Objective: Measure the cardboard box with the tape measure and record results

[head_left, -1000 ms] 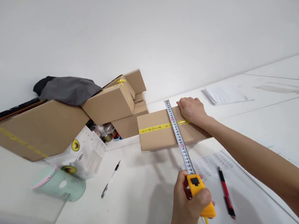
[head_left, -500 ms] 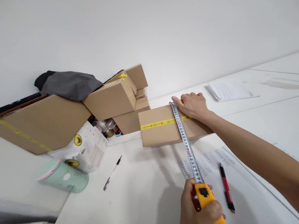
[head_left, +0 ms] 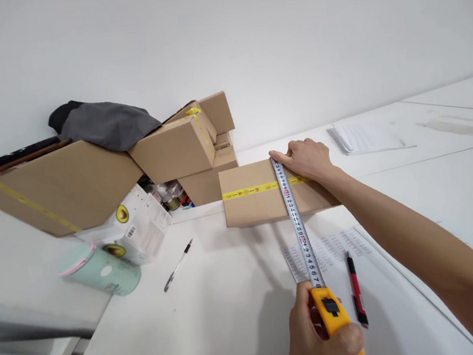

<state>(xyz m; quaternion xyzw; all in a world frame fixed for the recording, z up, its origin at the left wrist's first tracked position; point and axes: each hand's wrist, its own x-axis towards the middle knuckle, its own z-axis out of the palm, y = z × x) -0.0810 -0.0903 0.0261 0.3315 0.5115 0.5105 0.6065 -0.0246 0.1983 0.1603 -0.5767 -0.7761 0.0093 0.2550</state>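
Observation:
A brown cardboard box (head_left: 252,209) with a yellow printed strip lies on the white table. Across its top runs a metal tape blade (head_left: 295,216), slanting down toward me. My right hand (head_left: 309,160) rests at the box's far edge, thumb pressed at the blade's far end and other fingers bent. Near the bottom, my left hand (head_left: 312,334) is wrapped round the orange tape measure case (head_left: 334,315), thumb on its near end. The blade stays stretched between the hands, passing over a printed sheet (head_left: 328,252).
A red and black pen (head_left: 356,292) lies right of the case, a clear pen (head_left: 178,265) farther left. Stacked cartons (head_left: 174,153), an avocado-print box (head_left: 143,225) and a green container (head_left: 102,272) stand at left. Papers (head_left: 364,135) lie at the back right.
The tape case and my left hand have shifted slightly right, and the blade slants a little more. The camera view has shifted slightly, showing more of the table's near edge.

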